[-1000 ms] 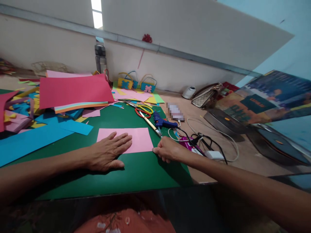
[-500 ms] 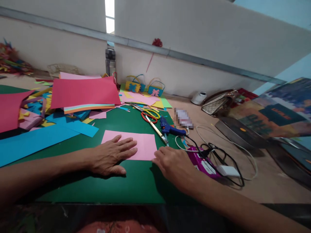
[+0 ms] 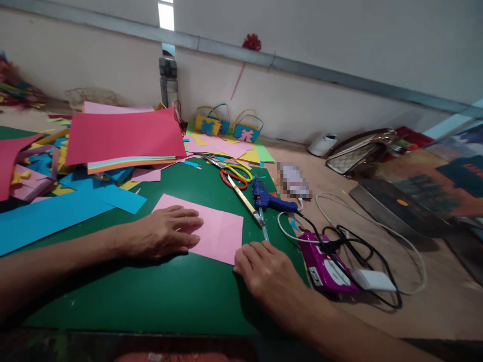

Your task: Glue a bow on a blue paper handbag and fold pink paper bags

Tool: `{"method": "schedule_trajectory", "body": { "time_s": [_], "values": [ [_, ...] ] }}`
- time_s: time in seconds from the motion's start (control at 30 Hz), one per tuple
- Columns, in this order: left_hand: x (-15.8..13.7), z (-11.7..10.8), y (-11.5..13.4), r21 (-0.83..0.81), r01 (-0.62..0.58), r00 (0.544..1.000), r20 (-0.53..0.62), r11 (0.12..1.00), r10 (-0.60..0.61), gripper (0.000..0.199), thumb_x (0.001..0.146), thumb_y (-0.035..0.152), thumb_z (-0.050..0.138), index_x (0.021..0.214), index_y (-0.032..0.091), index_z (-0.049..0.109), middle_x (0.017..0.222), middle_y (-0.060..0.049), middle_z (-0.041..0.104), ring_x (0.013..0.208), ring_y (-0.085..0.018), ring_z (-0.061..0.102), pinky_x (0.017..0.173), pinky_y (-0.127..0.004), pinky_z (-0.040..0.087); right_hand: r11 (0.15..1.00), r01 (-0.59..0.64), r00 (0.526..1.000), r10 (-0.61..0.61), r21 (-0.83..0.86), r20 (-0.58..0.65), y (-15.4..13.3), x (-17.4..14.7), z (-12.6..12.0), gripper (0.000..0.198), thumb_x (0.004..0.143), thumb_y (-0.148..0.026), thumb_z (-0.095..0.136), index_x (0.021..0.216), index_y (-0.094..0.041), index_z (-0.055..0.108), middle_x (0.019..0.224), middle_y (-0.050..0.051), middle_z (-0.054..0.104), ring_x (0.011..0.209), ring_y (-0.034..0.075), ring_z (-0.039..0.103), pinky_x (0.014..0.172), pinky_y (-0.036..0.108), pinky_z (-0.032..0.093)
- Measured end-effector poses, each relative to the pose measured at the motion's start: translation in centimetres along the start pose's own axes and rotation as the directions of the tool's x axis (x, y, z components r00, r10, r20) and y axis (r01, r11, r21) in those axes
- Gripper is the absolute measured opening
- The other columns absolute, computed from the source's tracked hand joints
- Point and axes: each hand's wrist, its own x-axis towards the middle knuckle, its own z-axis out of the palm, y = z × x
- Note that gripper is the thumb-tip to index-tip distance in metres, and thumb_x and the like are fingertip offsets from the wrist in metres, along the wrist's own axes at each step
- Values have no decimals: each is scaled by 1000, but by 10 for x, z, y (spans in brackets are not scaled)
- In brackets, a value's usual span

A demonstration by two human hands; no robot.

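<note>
A rectangle of pink paper (image 3: 219,230) lies at a slant on the green mat (image 3: 151,296). My left hand (image 3: 164,232) rests over its left part, fingers stretched out and thumb underneath them from my view. At the paper's near right corner, my right hand (image 3: 264,271) has its fingers curled closed on the edge; the fingertips are partly hidden. Just beyond the right hand lie a gold-handled cutter knife (image 3: 245,201), a blue glue gun (image 3: 272,201) with a clear stick, and scissors (image 3: 237,176) with red and yellow handles.
Blue paper strips (image 3: 68,211) and a stack topped by red paper (image 3: 126,136) are on the left, among scraps. Small paper bags (image 3: 247,132) stand at the back. On the right are a purple power strip (image 3: 326,266), tangled cables and a brown handbag (image 3: 358,151).
The pink paper has turned clockwise, its right end coming nearer to me. My right hand moved with that corner, and my left hand's fingers drew closer together. The view shifted slightly.
</note>
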Motion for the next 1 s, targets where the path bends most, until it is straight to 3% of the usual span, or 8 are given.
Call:
{"method": "schedule_trajectory", "body": {
  "time_s": [0.17, 0.43, 0.67, 0.8, 1.0],
  "values": [
    [2, 1, 3, 2, 5, 996, -90, 1000, -5, 18, 94, 25, 45, 103, 17, 58, 120, -12, 59, 116, -25, 51, 97, -41, 43, 997, 52, 997, -55, -60, -46, -12, 1, -3, 25, 74, -2, 47, 93, -4, 64, 77, 16, 65, 69, 25, 58, 57, 36, 39],
    [3, 3, 17, 53, 44, 990, -138, 998, -37, 36, 94, 46, 41, 94, 15, 58, 107, -14, 62, 104, -27, 55, 86, -41, 49, 984, -9, 999, 2, -177, -35, -11, 8, 1, 24, 71, 1, 42, 71, -11, 62, 60, 9, 58, 51, 20, 51, 47, 33, 34],
    [3, 5, 32, 142, 116, 976, -200, 983, -87, 19, 95, 23, 42, 90, 15, 58, 93, -10, 63, 83, -20, 57, 72, -33, 47, 991, -44, 991, 27, -130, -128, -4, 10, -6, 26, 79, -1, 38, 80, -9, 63, 66, 11, 59, 59, 21, 51, 57, 35, 35],
    [4, 7, 36, 125, 144, 973, -200, 982, -117, 27, 93, 14, 37, 78, 15, 58, 79, -7, 60, 68, -17, 51, 60, -30, 41, 999, -44, 990, 41, -23, -134, -1, 12, 3, 25, 82, -2, 38, 78, -12, 61, 72, 10, 59, 67, 22, 51, 64, 36, 36],
    [10, 9, 39, 50, 233, 953, -209, 971, -218, 31, 93, 13, 37, 70, 15, 58, 69, -4, 58, 62, -16, 47, 56, -29, 38, 923, -109, 981, 160, 369, -110, 3, 17, 22, 22, 89, -11, 43, 73, -15, 57, 75, 6, 57, 72, 17, 47, 69, 29, 37]
  ]
}}
